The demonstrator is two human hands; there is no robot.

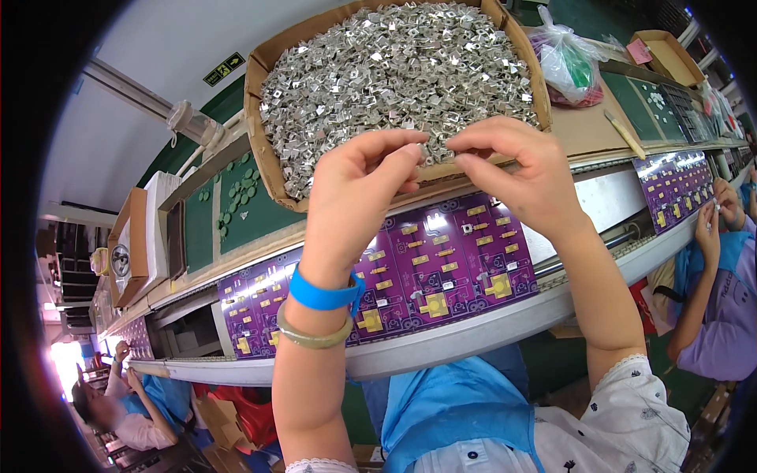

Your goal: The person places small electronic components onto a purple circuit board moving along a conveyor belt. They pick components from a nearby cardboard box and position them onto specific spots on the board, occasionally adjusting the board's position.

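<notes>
Both hands meet over the near edge of a cardboard box (254, 110) heaped with small shiny metal clips (394, 71). My left hand (359, 185) pinches thumb and forefinger together; whatever lies between the tips is too small to make out. Facing it, my right hand (524, 173) curls thumb and forefinger close together, and a tiny piece between them cannot be told from the metal behind. Below the hands lies a purple circuit board panel (406, 268) with yellow parts on it. A blue band and a pale bangle circle my left wrist.
A metal rail (441, 343) runs along the near side of the line. Green discs (240, 189) lie on a green surface at left. At right are a plastic bag (569, 67), a yellow-handled tool (625, 134) and another purple board (674, 185), where a co-worker's hands (721, 206) work.
</notes>
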